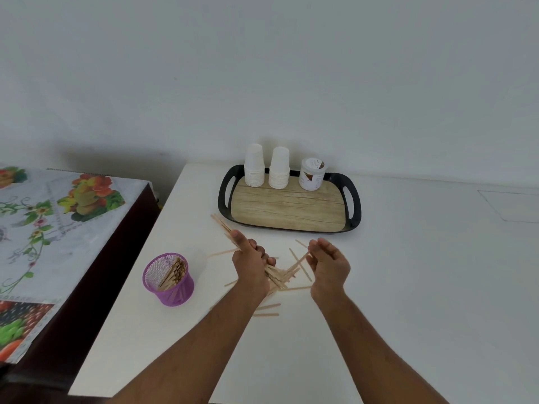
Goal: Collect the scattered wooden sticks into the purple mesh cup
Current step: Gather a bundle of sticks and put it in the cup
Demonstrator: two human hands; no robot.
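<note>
Nearest the table edge, a few loose wooden sticks [267, 310] lie flat on the white table [408, 287]. Just beyond, the left hand [250, 263] grips a fanned bundle of sticks [223, 225], while the right hand [329, 265] pinches a single stick [300, 260] over the remaining pile [281, 277]. They look light, thin and stiff, likely to slip sideways out of a fist, so gripping mid-length seems safest. Left of the hands stands the purple mesh cup [168, 279], partly filled, nothing blocking it. Farther back, a black tray [354, 211] carries two stacks of paper cups [267, 167] and a lidded jar [312, 174]. A flowered cloth [58, 211] covers the neighbouring table.
</note>
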